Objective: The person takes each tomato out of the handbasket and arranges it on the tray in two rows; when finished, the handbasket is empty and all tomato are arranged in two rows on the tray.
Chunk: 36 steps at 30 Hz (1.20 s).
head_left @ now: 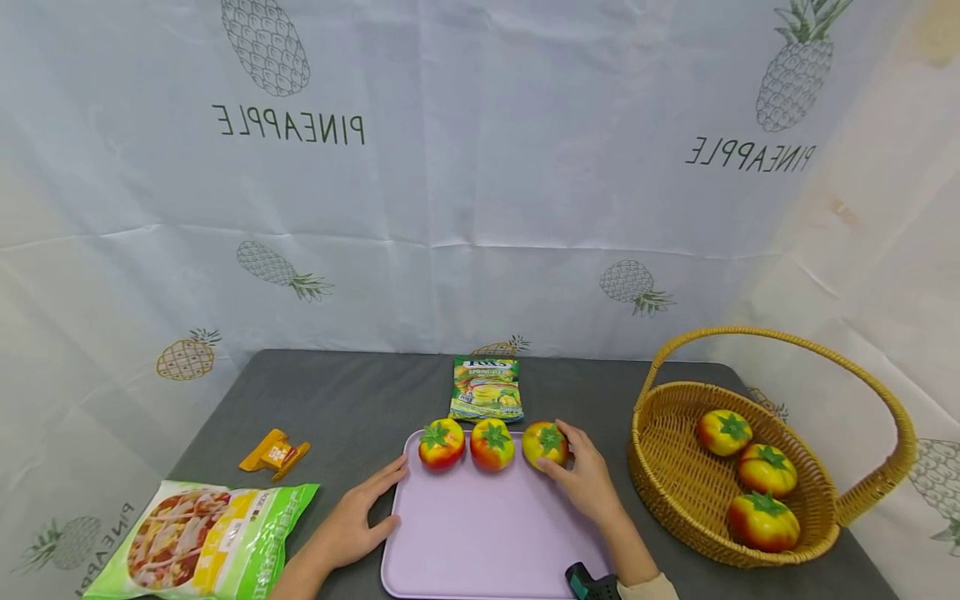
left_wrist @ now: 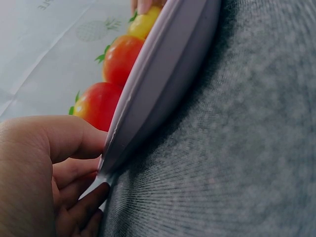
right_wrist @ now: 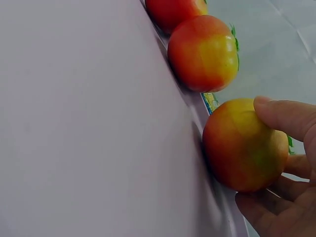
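Note:
A lilac tray (head_left: 487,533) lies on the dark table, with three red-and-yellow tomatoes in a row along its far edge. My right hand (head_left: 588,479) holds the rightmost tomato (head_left: 542,442) between thumb and fingers, at the tray's far right corner. Beside it stand the middle tomato (head_left: 492,450) and the left tomato (head_left: 441,450), both with green leafy tops. At the tray's left rim, my left hand (head_left: 348,525) rests with its fingertips and thumb touching the edge. The left wrist view shows those fingers (left_wrist: 81,138) against the rim, not curled round it.
On the right stands a wicker basket (head_left: 660,492) with a tall handle, holding three more tomatoes (head_left: 765,521). A green soup packet (head_left: 486,392) lies behind the tray. To the left are an orange wrapped snack (head_left: 273,454) and a large green-and-white food bag (head_left: 202,537).

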Tool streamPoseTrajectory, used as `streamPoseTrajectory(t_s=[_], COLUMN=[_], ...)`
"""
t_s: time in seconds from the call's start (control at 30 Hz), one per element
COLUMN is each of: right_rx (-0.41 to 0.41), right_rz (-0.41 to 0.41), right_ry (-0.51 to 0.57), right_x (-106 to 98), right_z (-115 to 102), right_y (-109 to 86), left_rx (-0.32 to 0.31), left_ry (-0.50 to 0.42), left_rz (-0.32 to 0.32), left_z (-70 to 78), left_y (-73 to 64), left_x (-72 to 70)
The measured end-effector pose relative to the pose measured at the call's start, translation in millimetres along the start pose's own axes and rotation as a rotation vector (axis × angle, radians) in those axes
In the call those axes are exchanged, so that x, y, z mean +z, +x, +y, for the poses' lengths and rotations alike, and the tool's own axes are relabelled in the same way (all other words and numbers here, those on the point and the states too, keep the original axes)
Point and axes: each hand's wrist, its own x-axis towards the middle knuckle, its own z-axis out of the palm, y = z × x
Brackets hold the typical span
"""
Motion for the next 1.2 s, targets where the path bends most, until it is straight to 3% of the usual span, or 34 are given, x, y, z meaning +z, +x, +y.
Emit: streamPoseTrajectory(t_s=[0.23,0.53,0.87,1.2], right_rx=[0.036,0.008,0.007,0.0], right_rz=[-0.032,-0.069,-0.092,-0.098], right_ry=[0.003,-0.014,-0.032,-0.085], right_x=[3.2,5.8,4.3,-18.6], right_z=[0.4,2.2,-0.1,-9.1], right_y=[-2.3,-6.5,-9.3,-0.1], left_rx=[0.004,-0.028,-0.014,0.056], left_ry=[0.001,-0.016,-0.011,-0.016], left_rz=[0.013,-0.017,-0.005,0.034], left_z=[1.0,0.6,-0.8,0.0], left_y=[-6.4,-11.9,-15.5,0.9], left_x=[0.6,1.8,3.5,-2.1])
